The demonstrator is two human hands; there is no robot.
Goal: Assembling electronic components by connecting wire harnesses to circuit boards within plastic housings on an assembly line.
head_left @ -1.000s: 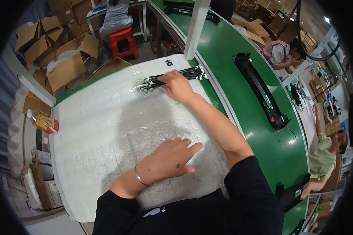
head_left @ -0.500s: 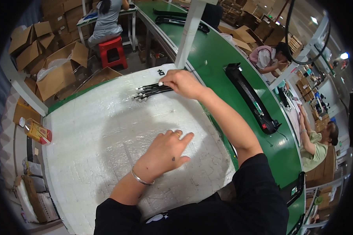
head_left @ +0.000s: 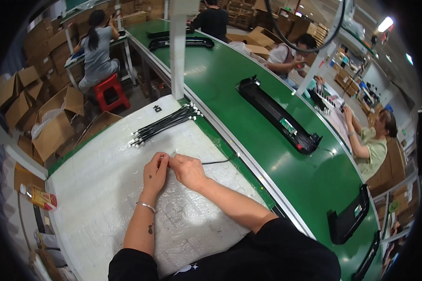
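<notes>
Over the white, film-covered table top [head_left: 94, 173], my two hands meet with their fingertips together. A thin black cable [head_left: 215, 162] runs out from under my right hand [head_left: 188, 172] toward the table's right edge. That hand is closed on the cable near one end. My left hand [head_left: 155, 172], with a bracelet at the wrist, pinches at the same end; the fingers hide the tip itself. Just beyond my hands lies a bundle of black cables [head_left: 166, 124] with white connectors at both ends.
A green conveyor belt [head_left: 225, 122] along the right carries long black housings [head_left: 276, 114]. A white post [head_left: 177, 51] rises at the table's far corner. Cardboard boxes [head_left: 56, 122] and a red stool [head_left: 111, 92] stand at far left; a yellow-red carton [head_left: 43, 198] is nearer. Several people sit around.
My right hand has come back from the cable bundle with one cable. My left hand has moved to meet it, its spread fingers now pinched. The view has shifted.
</notes>
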